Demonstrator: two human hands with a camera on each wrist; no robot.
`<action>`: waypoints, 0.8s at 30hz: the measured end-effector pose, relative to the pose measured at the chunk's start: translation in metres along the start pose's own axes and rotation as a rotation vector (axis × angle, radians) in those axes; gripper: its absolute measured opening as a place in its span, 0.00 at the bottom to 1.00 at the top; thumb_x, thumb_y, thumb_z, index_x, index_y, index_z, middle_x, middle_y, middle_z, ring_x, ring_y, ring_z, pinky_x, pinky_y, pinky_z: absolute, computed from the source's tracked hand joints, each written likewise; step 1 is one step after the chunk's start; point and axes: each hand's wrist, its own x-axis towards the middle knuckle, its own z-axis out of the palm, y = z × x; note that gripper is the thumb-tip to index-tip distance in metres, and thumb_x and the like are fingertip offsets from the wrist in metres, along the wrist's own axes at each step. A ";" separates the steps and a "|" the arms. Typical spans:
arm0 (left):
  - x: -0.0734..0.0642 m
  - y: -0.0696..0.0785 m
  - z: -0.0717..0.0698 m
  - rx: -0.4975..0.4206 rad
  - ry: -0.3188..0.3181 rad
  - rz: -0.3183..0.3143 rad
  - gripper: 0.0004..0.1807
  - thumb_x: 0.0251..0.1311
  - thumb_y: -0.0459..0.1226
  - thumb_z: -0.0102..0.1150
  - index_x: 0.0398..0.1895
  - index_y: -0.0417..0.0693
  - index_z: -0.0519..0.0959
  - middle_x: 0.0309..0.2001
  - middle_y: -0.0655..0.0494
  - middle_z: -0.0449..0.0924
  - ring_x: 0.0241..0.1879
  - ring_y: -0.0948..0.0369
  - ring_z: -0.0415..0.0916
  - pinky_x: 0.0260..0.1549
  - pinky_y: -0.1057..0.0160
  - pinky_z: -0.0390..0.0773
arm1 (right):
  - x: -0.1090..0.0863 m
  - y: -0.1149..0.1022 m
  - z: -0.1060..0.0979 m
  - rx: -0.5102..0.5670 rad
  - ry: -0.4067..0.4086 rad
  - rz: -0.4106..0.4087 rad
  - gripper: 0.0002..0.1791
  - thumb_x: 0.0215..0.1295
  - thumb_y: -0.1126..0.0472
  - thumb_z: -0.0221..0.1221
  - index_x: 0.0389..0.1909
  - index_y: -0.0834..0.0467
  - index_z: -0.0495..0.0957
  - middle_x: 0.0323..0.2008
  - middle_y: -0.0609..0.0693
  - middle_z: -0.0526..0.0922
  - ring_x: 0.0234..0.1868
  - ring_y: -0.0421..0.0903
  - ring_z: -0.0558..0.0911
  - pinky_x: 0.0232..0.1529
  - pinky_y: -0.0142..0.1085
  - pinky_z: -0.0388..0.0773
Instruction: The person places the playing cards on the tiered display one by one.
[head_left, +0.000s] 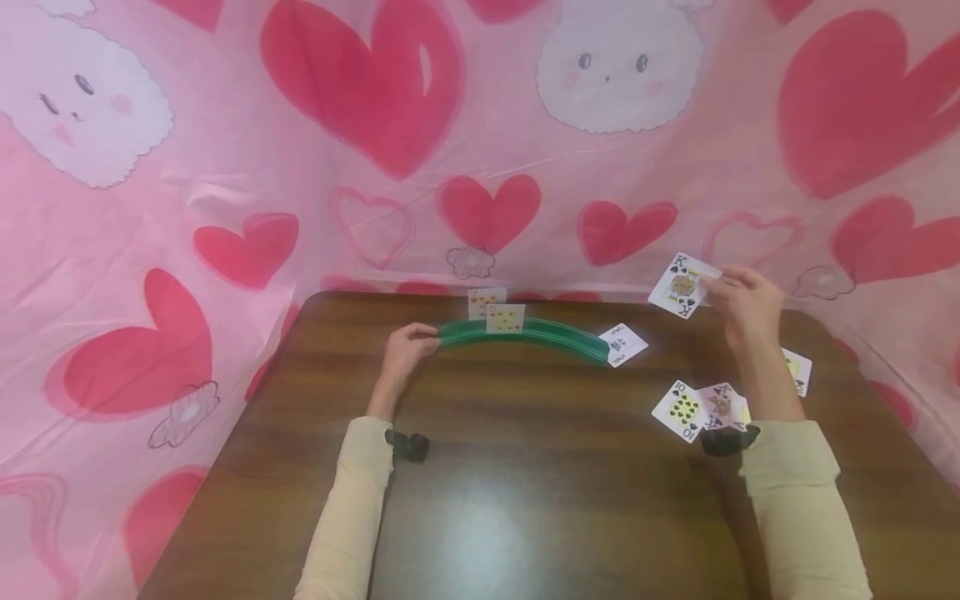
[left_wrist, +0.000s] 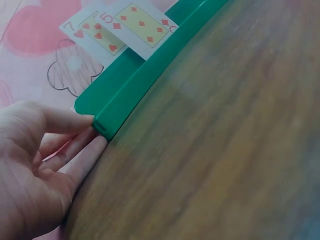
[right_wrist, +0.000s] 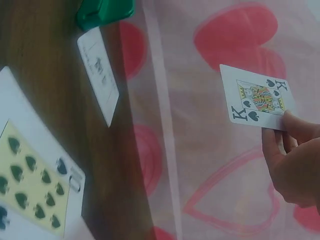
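My left hand (head_left: pixel 407 354) pinches the left end of a curved green playing-card holder (head_left: pixel 558 332). In the left wrist view, the fingertips of that hand (left_wrist: pixel 45 165) touch the holder's end at its upper and lower edges. A seven of hearts (left_wrist: pixel 82 31) and, overlapping it, a five of diamonds (left_wrist: pixel 141 25) stand in the holder. Raised above the table at the right, my right hand (head_left: pixel 752 308) pinches a king of spades (head_left: pixel 681 286) by one edge, its face showing. A card with a dark figure (head_left: pixel 628 344) lies at the holder's right end.
On the brown wooden table (head_left: pixel 480 475) lie a ten of spades (head_left: pixel 681 411) and a king (head_left: pixel 720 404), overlapping near my right wrist. Another card (head_left: pixel 798 371) lies partly behind the right forearm. A pink heart-patterned cloth (head_left: pixel 510 150) hangs behind the table's far edge.
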 end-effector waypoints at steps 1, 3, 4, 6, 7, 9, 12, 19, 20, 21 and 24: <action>0.000 0.000 0.000 0.016 -0.003 0.007 0.10 0.46 0.36 0.63 0.33 0.45 0.80 0.38 0.51 0.79 0.34 0.57 0.76 0.35 0.62 0.75 | -0.001 -0.001 0.002 0.001 -0.009 0.001 0.11 0.43 0.79 0.62 0.30 0.66 0.78 0.25 0.54 0.82 0.26 0.45 0.81 0.28 0.33 0.78; 0.000 -0.001 0.000 0.023 -0.003 0.018 0.10 0.45 0.36 0.63 0.33 0.46 0.80 0.38 0.52 0.78 0.34 0.57 0.75 0.34 0.61 0.74 | -0.001 -0.003 0.007 0.007 -0.025 -0.007 0.11 0.42 0.79 0.62 0.30 0.67 0.79 0.27 0.55 0.81 0.28 0.46 0.81 0.30 0.33 0.78; 0.000 -0.001 0.001 0.020 0.001 0.020 0.10 0.45 0.36 0.63 0.33 0.46 0.80 0.38 0.52 0.78 0.33 0.57 0.75 0.34 0.61 0.74 | -0.002 -0.004 0.011 0.015 -0.034 -0.008 0.11 0.42 0.79 0.62 0.31 0.67 0.79 0.27 0.55 0.81 0.29 0.46 0.81 0.31 0.34 0.78; 0.000 -0.001 0.001 0.019 0.009 0.022 0.09 0.45 0.36 0.63 0.33 0.46 0.80 0.38 0.52 0.78 0.33 0.57 0.75 0.34 0.61 0.75 | -0.003 -0.006 0.017 0.016 -0.047 -0.009 0.13 0.41 0.78 0.63 0.32 0.68 0.79 0.27 0.55 0.81 0.30 0.46 0.81 0.31 0.34 0.78; 0.000 -0.001 0.002 0.019 0.014 0.020 0.09 0.45 0.36 0.63 0.33 0.46 0.80 0.38 0.52 0.79 0.33 0.57 0.75 0.34 0.61 0.75 | -0.004 -0.007 0.020 0.018 -0.050 -0.007 0.14 0.41 0.78 0.64 0.33 0.69 0.79 0.27 0.55 0.81 0.30 0.46 0.81 0.31 0.35 0.78; 0.000 0.000 0.002 0.017 0.017 0.014 0.09 0.45 0.36 0.63 0.33 0.46 0.80 0.38 0.52 0.79 0.34 0.57 0.75 0.35 0.60 0.74 | -0.005 -0.009 0.027 0.027 -0.053 0.004 0.14 0.40 0.78 0.64 0.33 0.69 0.79 0.26 0.55 0.82 0.29 0.46 0.82 0.31 0.35 0.78; 0.000 0.002 0.001 0.012 0.004 0.006 0.09 0.46 0.35 0.62 0.33 0.46 0.80 0.38 0.52 0.78 0.35 0.57 0.76 0.37 0.59 0.74 | -0.006 -0.011 0.035 0.017 -0.052 0.014 0.14 0.39 0.77 0.65 0.32 0.69 0.79 0.26 0.55 0.82 0.28 0.46 0.82 0.32 0.35 0.78; 0.000 0.001 0.001 0.023 -0.006 0.010 0.09 0.47 0.36 0.63 0.34 0.46 0.80 0.39 0.52 0.78 0.38 0.56 0.75 0.39 0.58 0.73 | -0.010 -0.006 0.057 0.012 -0.094 0.000 0.10 0.39 0.77 0.65 0.27 0.67 0.80 0.24 0.55 0.82 0.26 0.46 0.81 0.30 0.35 0.78; 0.000 0.000 0.001 0.027 -0.001 0.013 0.09 0.46 0.36 0.63 0.33 0.46 0.80 0.39 0.52 0.78 0.38 0.57 0.74 0.39 0.58 0.73 | -0.011 -0.005 0.060 0.008 -0.106 0.000 0.10 0.39 0.76 0.65 0.27 0.67 0.80 0.24 0.55 0.82 0.26 0.46 0.81 0.31 0.35 0.78; 0.000 0.000 0.001 0.027 0.003 0.013 0.09 0.46 0.36 0.63 0.33 0.46 0.80 0.39 0.52 0.78 0.38 0.57 0.74 0.39 0.58 0.73 | -0.012 -0.003 0.064 -0.001 -0.121 0.000 0.10 0.39 0.76 0.65 0.28 0.66 0.80 0.25 0.54 0.82 0.27 0.46 0.82 0.31 0.34 0.78; -0.001 -0.001 0.001 0.020 0.013 0.007 0.09 0.46 0.36 0.63 0.33 0.46 0.80 0.39 0.52 0.78 0.37 0.57 0.75 0.38 0.59 0.73 | -0.015 0.001 0.075 -0.043 -0.142 -0.002 0.10 0.40 0.73 0.67 0.28 0.65 0.81 0.26 0.53 0.82 0.29 0.45 0.81 0.33 0.34 0.78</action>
